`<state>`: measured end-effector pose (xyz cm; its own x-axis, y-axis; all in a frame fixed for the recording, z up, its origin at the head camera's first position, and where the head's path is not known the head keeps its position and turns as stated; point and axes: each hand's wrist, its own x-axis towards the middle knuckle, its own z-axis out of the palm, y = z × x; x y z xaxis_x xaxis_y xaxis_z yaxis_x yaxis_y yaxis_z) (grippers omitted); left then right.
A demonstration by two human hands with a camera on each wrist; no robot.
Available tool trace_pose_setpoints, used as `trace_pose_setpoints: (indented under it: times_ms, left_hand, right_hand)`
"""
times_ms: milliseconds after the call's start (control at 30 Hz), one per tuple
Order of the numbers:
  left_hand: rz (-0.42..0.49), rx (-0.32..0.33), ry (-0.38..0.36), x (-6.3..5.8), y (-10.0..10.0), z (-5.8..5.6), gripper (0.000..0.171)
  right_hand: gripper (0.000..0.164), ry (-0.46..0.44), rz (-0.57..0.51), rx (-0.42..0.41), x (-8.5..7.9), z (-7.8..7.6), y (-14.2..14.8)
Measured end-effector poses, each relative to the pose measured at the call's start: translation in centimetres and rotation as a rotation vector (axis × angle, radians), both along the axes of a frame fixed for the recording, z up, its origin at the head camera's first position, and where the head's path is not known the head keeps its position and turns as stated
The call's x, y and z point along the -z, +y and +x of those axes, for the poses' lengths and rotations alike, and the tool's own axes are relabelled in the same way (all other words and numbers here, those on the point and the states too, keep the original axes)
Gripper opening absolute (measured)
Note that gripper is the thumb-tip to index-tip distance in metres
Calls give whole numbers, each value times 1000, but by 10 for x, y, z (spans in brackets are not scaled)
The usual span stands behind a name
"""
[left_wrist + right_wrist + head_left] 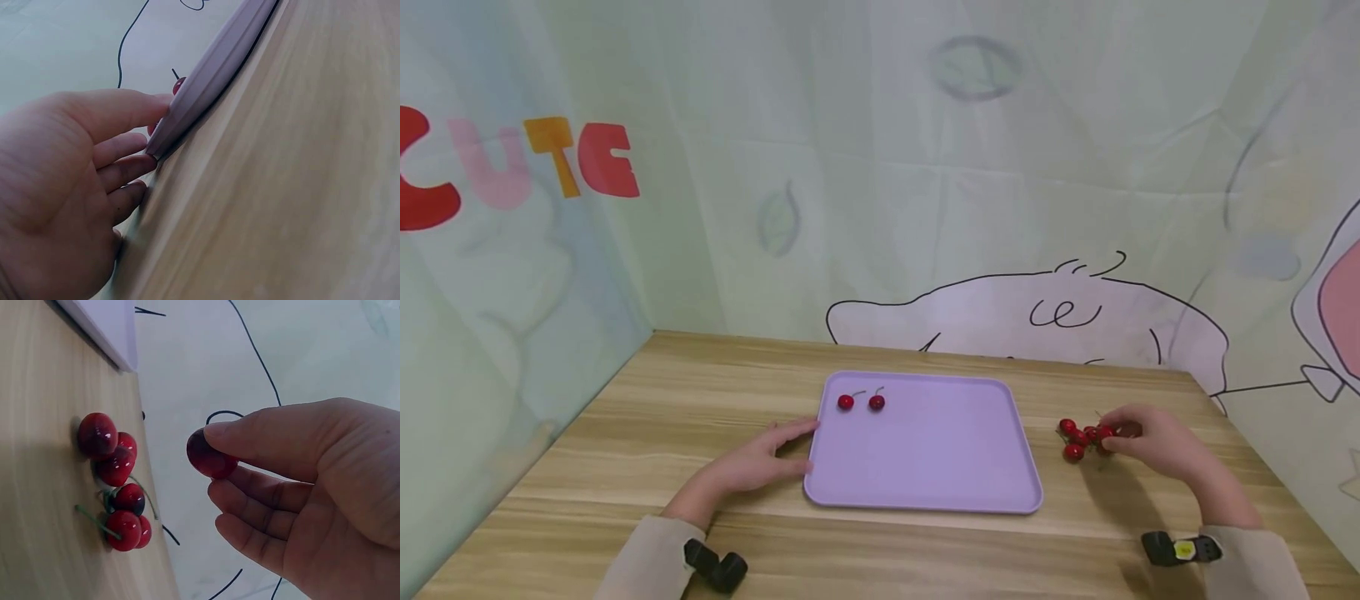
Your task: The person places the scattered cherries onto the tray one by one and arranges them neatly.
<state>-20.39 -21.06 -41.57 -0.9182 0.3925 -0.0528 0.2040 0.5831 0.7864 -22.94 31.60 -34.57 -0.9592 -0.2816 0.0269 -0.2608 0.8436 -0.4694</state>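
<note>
A light purple rectangular tray (pixel 940 454) lies on the table. My left hand (pixel 756 462) is at its left edge, fingers spread and fairly straight, with the thumb and fingertips touching the rim. Two red cherries, one bright (pixel 846 402) and one darker (pixel 877 402), sit side by side in the tray's far left corner, stems on. To the right of the tray, my right hand (pixel 1161 443) pinches a dark red cherry (pixel 209 457) between thumb and fingers, raised off the table in the right wrist view. Beside it lies a small pile of several cherries (pixel 123 530), some with green stems.
The wood-grain table (pixel 737 533) runs back to a pale printed curtain (pixel 880 208) with cartoon drawings. More curtain with coloured letters (pixel 608 160) hangs along the left side. A dark camera strap (pixel 1180 548) circles the right wrist, and another (pixel 715 567) the left.
</note>
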Motion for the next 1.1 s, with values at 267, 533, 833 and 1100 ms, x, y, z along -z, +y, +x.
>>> trace_pose_setpoints:
  times_ms: [267,533,833,1100]
  left_hand:
    - [-8,2,13,0,0,0,66]
    - [-2,18,26,0,1,0,66]
    - [1,15,20,1,-1,-1,66]
    - [3,10,24,1,-1,-1,65]
  right_hand:
    - [31,39,2,-22,-14,-5,-12]
    - [33,14,-25,-34,-27,-12,-35]
    - [29,103,-45,-87,-38,-21,-67]
    - [25,147,-68,-140,-43,-29,-100]
